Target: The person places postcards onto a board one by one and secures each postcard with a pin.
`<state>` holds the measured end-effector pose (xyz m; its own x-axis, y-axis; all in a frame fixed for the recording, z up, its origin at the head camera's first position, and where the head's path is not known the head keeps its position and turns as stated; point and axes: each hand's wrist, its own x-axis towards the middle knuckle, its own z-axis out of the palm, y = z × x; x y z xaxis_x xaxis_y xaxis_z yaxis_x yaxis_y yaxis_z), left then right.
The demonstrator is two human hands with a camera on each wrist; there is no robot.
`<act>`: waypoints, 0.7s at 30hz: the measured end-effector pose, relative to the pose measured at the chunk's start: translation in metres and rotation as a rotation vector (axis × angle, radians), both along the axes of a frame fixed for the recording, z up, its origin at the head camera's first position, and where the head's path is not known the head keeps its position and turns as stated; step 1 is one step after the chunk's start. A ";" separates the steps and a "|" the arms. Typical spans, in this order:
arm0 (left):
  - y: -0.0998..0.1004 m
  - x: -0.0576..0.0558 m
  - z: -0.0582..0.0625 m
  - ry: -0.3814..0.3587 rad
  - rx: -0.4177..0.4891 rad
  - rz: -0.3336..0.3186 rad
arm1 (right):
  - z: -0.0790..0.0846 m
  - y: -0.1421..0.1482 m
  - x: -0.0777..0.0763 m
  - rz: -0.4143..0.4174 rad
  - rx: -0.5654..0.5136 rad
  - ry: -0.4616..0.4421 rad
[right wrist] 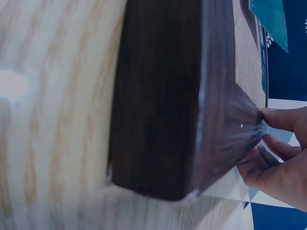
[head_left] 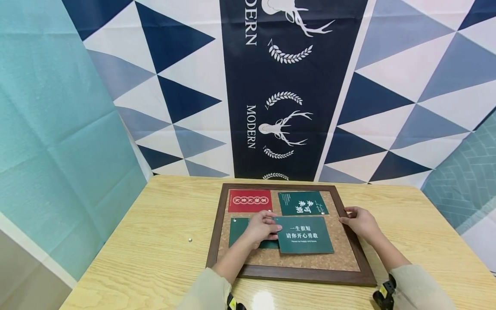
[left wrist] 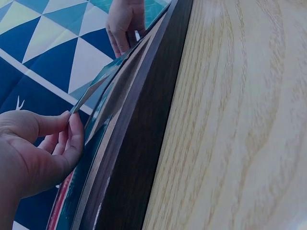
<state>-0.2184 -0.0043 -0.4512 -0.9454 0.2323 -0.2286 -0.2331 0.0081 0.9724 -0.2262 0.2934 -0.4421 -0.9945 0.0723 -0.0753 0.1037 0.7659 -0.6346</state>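
My left hand (head_left: 262, 228) pinches the left edge of a green card (head_left: 306, 243) with white lettering, between thumb and fingertips. The card hovers over the lower part of a cork board (head_left: 267, 260) in a dark brown frame. In the left wrist view the card's edge (left wrist: 88, 93) tilts up from the board. My right hand (head_left: 360, 223) grips the right side of the frame, its thumb on the near face in the right wrist view. Another green card (head_left: 236, 226) lies on the board, partly hidden behind my left hand.
A red card (head_left: 249, 200) and a green card (head_left: 303, 203) lie along the board's top half, each with a clear pin near a lower corner. A small shiny pin (head_left: 190, 240) sits on the wooden table (head_left: 162, 215) left of the frame. Patterned cloth (head_left: 277, 129) hangs behind.
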 end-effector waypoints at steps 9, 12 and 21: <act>0.007 -0.002 -0.001 0.063 -0.093 0.030 | 0.002 -0.001 0.001 -0.002 0.000 -0.007; 0.009 -0.003 -0.002 0.095 -0.131 0.046 | 0.002 -0.001 0.001 -0.003 0.004 -0.006; 0.016 -0.002 0.001 0.139 -0.241 0.049 | 0.002 -0.001 0.001 -0.002 0.000 -0.009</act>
